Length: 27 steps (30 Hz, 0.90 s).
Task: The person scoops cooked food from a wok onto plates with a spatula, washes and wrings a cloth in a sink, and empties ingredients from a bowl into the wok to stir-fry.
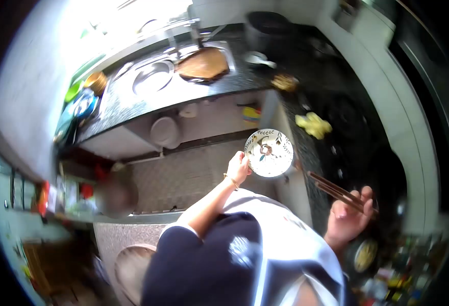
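My left hand (239,167) grips the rim of a white bowl (269,153) with a dark leaf border and a painted flower pattern inside. The bowl is held out over the floor, beside the edge of the dark counter. On the right, my right hand (350,214) is closed around a pair of brown chopsticks (335,191), whose tips point up and to the left over the counter. A yellow, crumpled-looking thing (314,125) lies on the counter beyond the chopsticks; its kind is unclear.
A metal sink (153,77) with a wooden cutting board (203,64) stands at the back. A black bin-like container (268,25) is in the far corner. A small dish with food (365,256) and blurred bottles and packets (398,275) sit at lower right.
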Motion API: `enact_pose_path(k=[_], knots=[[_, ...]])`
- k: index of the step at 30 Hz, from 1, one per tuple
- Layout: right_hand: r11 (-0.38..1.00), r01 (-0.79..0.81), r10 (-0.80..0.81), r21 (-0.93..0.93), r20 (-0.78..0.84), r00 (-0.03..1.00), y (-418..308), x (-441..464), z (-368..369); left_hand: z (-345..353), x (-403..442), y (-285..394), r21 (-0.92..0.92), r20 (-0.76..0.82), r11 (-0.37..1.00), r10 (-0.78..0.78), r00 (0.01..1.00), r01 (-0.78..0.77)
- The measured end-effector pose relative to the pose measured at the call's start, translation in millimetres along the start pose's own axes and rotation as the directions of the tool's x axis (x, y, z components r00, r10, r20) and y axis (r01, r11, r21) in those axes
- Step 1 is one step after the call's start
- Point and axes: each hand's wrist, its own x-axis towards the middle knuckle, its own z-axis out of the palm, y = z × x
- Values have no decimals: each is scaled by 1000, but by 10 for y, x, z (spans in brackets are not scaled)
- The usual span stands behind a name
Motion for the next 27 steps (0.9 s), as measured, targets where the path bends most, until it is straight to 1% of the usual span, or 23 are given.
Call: enact_pose_path(k=[1,2,3,4,5,7,8,10,12,13,14,15,16,17,18,20,22,24,25,26,27], knots=[[997,-77,77,-9,2,997,258,235,96,-245,147,13,-27,-60,1000,-15,998,14],[989,-147,147,-18,-8,989,486,447,177,-474,267,20,-95,-133,995,-52,990,40],[971,-233,235,-42,48,971,695,656,213,-666,388,6,-166,-196,985,-87,977,54],[948,-263,259,-179,-43,965,827,802,161,-853,546,-175,-247,-263,969,-58,963,-9],[901,-309,280,-305,-135,950,958,950,109,-973,536,-194,-291,-337,956,-75,939,-28],[893,-397,420,-212,79,904,1430,1353,258,-1314,677,-215,-394,-465,914,-109,879,-95],[874,-450,480,-182,183,858,1666,1558,334,-1475,758,-225,-375,-516,921,-113,849,-106],[835,-516,550,-193,272,789,2041,1947,260,-1751,959,-210,-393,-611,915,-182,771,-96],[805,-554,593,-211,264,761,2366,2263,234,-1995,1169,-164,-409,-687,904,-215,694,-126],[773,-587,631,-241,206,748,2513,2406,257,-2127,1317,-185,-394,-722,910,-222,656,-126],[742,-614,662,-267,152,734,2635,2558,313,-2265,1462,-165,-428,-746,894,-265,611,-134],[715,-615,685,-332,162,710,2747,2727,348,-2383,1593,-141,-449,-760,883,-295,579,-139],[685,-626,708,-373,135,694,2835,2889,383,-2513,1731,-113,-467,-772,872,-321,548,-147],[677,-628,716,-383,147,683,2958,3059,386,-2688,1898,-121,-474,-772,873,-347,533,-118],[669,-630,724,-394,153,672,3067,3201,382,-2854,2063,-120,-447,-789,888,-332,517,-112],[631,-667,758,-397,132,639,3245,3462,417,-3236,2391,-288,-300,-846,954,-251,471,-30],[643,-667,739,-376,77,669,3367,3614,455,-3620,2702,-178,-286,-846,956,-282,452,62],[715,-534,640,-451,114,760,3454,3706,460,-4009,3081,-194,-201,-866,962,-262,427,183],[736,-463,590,-494,132,796,3490,3739,409,-4190,3262,-206,-130,-870,955,-238,432,266],[752,-442,555,-489,107,825,3524,3734,361,-4360,3455,-226,-48,-873,938,-206,442,343],[775,-436,492,-457,3,871,3563,3709,356,-4511,3634,-220,-37,-848,925,-229,477,378]])
